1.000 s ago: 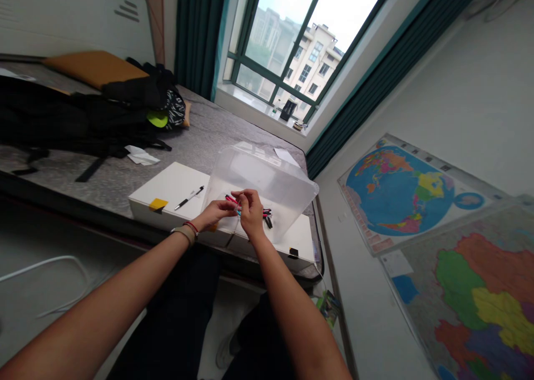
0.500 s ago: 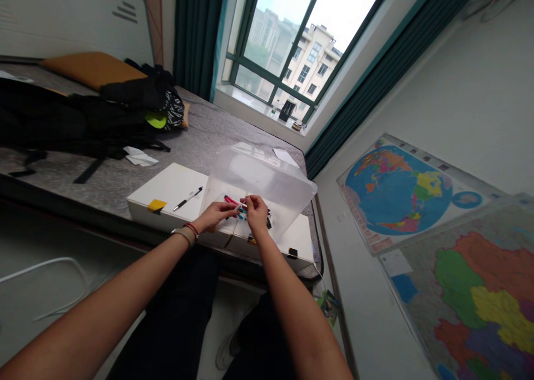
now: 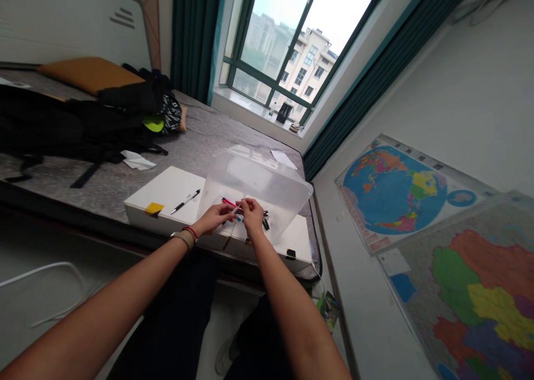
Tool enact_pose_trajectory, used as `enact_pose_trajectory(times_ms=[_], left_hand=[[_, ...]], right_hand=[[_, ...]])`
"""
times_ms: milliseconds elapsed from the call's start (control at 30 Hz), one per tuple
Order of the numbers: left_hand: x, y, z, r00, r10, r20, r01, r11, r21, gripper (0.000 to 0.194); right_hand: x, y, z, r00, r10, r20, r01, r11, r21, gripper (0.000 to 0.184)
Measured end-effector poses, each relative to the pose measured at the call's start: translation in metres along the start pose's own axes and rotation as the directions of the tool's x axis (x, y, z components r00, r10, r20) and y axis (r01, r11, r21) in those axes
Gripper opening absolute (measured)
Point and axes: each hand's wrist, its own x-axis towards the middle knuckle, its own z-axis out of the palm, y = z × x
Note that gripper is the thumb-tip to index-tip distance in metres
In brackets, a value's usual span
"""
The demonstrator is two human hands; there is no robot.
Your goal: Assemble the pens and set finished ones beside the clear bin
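Note:
My left hand and my right hand meet over the opening of a clear plastic box. A thin whitish pen is pinched between the fingers of both hands; its ends are partly hidden by them. Behind my fingers a pink-red pen shows, and several dark pens lie to the right of my right hand. A black and white pen rests on the white box to the left.
The white boxes stand at the front edge of a grey bed surface. A crumpled tissue and a black backpack lie on the left. A wall with maps borders the right, and a window is ahead.
The view has shifted slightly. Both hands keep their pinch on the whitish pen, with the fingers shifting only a little. The pen on the white box stays put.

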Motion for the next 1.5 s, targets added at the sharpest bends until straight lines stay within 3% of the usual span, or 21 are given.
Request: enact_pose_trajectory(times_ms=[133,267,467,567,700,800,933,1033,1133,1500], left_hand=[[0.002,0.0,0.0,1.0,0.006,-0.028,-0.008,0.997,-0.072,0.048],[0.002,-0.002,-0.003,1.0,-0.009,-0.01,0.008,0.991,-0.137,0.047],[0.004,-0.01,-0.006,0.996,-0.028,-0.079,0.01,0.977,-0.212,0.05],[0.005,-0.013,-0.007,0.996,-0.029,-0.088,0.009,0.974,-0.226,0.05],[0.003,-0.011,-0.007,0.993,-0.023,-0.118,-0.006,0.971,-0.24,0.049],[0.002,-0.008,-0.007,0.99,-0.029,-0.137,-0.006,0.969,-0.247,0.047],[0.002,-0.008,-0.007,0.989,-0.041,-0.145,-0.001,0.96,-0.279,0.047],[0.003,-0.008,-0.007,0.988,-0.049,-0.148,0.005,0.958,-0.288,0.047],[0.003,-0.008,-0.006,0.987,-0.06,-0.146,0.017,0.959,-0.284,0.048],[0.004,-0.008,-0.006,0.989,-0.043,-0.142,0.007,0.969,-0.247,0.047]], right_hand=[[0.001,0.0,-0.001,0.999,0.036,-0.006,-0.036,0.999,-0.034,0.028],[0.009,-0.008,-0.012,0.999,0.052,0.008,-0.05,0.983,-0.179,0.031],[0.028,-0.049,-0.042,0.988,0.011,-0.152,-0.05,0.967,-0.251,0.026],[0.037,-0.064,-0.053,0.988,0.014,-0.153,-0.062,0.946,-0.318,0.022],[0.04,-0.067,-0.057,0.996,0.07,-0.06,-0.09,0.875,-0.475,0.014],[0.034,-0.059,-0.052,0.987,0.104,0.119,0.0,0.753,-0.658,0.003],[0.02,-0.043,-0.038,0.915,0.131,0.381,0.233,0.6,-0.766,0.009],[0.012,-0.033,-0.027,0.859,0.163,0.485,0.349,0.507,-0.788,0.009],[0.008,-0.027,-0.017,0.847,0.192,0.496,0.371,0.456,-0.809,0.012],[0.007,-0.026,-0.017,0.861,0.154,0.485,0.371,0.461,-0.806,0.012]])
